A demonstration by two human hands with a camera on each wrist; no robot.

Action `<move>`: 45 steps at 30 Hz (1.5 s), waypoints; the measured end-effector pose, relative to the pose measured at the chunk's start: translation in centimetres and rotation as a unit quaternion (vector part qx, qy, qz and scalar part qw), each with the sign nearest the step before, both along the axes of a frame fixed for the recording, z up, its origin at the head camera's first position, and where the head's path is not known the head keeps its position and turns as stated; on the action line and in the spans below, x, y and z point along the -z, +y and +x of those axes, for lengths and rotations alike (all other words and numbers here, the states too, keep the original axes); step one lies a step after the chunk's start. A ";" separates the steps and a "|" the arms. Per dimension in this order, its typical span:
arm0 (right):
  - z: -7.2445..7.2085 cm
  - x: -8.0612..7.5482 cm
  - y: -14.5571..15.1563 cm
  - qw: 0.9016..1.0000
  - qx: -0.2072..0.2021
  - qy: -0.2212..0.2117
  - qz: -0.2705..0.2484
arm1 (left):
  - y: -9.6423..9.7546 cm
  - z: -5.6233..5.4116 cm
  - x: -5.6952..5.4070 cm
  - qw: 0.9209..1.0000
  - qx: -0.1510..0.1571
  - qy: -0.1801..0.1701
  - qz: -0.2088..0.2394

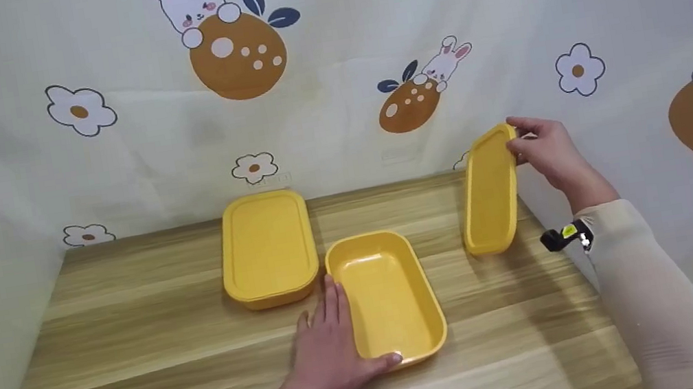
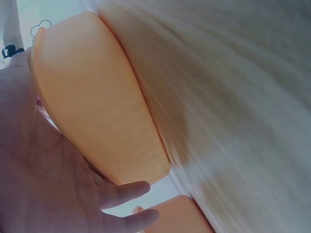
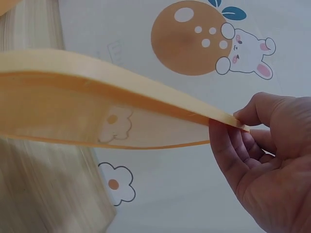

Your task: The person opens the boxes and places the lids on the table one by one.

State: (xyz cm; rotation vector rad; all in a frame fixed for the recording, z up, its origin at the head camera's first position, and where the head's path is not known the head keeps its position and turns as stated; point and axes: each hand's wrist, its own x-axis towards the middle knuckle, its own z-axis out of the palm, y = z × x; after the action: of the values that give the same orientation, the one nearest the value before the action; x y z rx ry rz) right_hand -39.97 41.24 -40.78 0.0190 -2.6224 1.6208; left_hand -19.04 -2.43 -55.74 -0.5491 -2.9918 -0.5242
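In the head view, a yellow rectangular box (image 1: 387, 299), open at the top, sits on the wooden table. My left hand (image 1: 327, 357) lies along its left side, fingers extended and the thumb at the near rim. From the left wrist, the box's outer wall (image 2: 97, 92) shows close to the palm. Up at the right, my right hand (image 1: 552, 151) pinches the edge of a yellow lid (image 1: 491, 192). The lid is tilted nearly upright, apart from the box; the right wrist view shows thumb and fingers on either side of its rim (image 3: 160, 92).
Behind and left of the open box stands a second yellow box with its lid on (image 1: 268, 245). A pale patterned cloth (image 1: 331, 99) rises behind the wooden table (image 1: 153, 336) and at both sides. The lid is near the right-hand cloth.
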 end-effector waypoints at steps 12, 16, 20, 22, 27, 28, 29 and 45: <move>0.5 -0.8 -0.4 1.000 -0.012 0.007 0.027 | 0.0 0.0 0.0 1.000 0.002 -0.002 -0.004; 0.5 -1.0 -0.4 0.999 -0.017 0.005 0.034 | 0.0 0.0 0.0 1.000 0.002 -0.005 -0.003; 0.3 -1.0 -0.3 0.999 -0.025 0.007 0.040 | 0.0 0.0 0.1 1.000 0.001 -0.004 -0.001; 0.2 -0.9 -0.5 0.998 -0.030 0.007 0.046 | 0.0 0.0 0.1 1.000 0.000 -0.004 -0.002; 0.0 -0.5 -1.4 0.996 -0.047 0.015 0.076 | 0.0 0.0 0.0 1.000 -0.002 -0.001 -0.006; 0.0 -0.4 -1.6 0.995 -0.051 0.018 0.083 | 0.0 0.0 0.0 1.000 -0.003 -0.001 -0.007; 0.0 -0.2 -1.9 0.994 -0.056 0.021 0.090 | 0.0 0.1 0.0 1.000 -0.003 0.000 -0.006; -1.2 0.8 -5.4 0.977 -0.100 0.047 0.184 | 0.0 0.1 -0.1 1.000 -0.004 -0.002 -0.010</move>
State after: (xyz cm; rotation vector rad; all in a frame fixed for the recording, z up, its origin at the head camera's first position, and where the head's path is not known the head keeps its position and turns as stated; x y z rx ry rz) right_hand -41.19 35.88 -41.53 0.3756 -2.8795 1.1188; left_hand -18.96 -2.38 -55.63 -0.5381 -3.0046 -0.4956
